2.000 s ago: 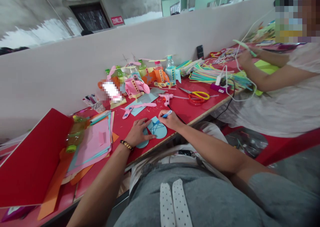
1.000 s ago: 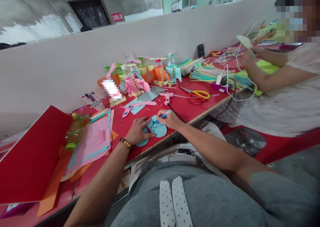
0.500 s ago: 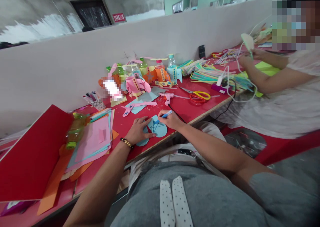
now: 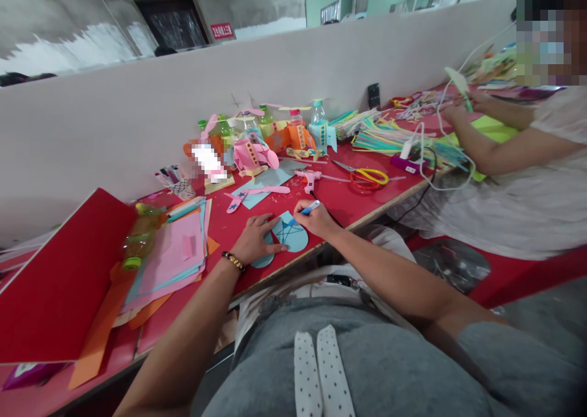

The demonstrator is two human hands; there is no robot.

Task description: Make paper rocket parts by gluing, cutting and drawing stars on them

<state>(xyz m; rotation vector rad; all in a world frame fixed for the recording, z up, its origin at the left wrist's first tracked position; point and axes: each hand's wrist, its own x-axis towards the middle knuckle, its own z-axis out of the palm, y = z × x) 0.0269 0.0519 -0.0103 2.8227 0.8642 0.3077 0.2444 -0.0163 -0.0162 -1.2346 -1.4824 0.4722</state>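
My right hand (image 4: 317, 219) is closed round a blue marker pen (image 4: 306, 210), its tip at a light blue paper cut-out (image 4: 297, 238) with a rounded end. Dark lines of a star, partly filled with blue, show on that paper. My left hand (image 4: 255, 239) lies flat with its fingers spread, pressing the left side of the cut-out against the table. Partly under this hand is a second light blue paper piece (image 4: 263, 259). Behind my hands lie a pink propeller-like paper strip (image 4: 266, 191) with blue stars and a pink glue gun (image 4: 310, 180).
Scissors (image 4: 367, 177) lie right of the glue gun. Bottles dressed in coloured paper (image 4: 300, 137) stand along the partition. Stacked paper (image 4: 167, 255), a lying bottle (image 4: 137, 236) and a red board (image 4: 68, 282) are at left. At right, a co-worker's hands (image 4: 458, 112) hold a pale green piece.
The marker in my right hand has shifted slightly over the star, while my left hand stays on the paper. The co-worker's pale green piece has tilted. The whole view has shifted a little.
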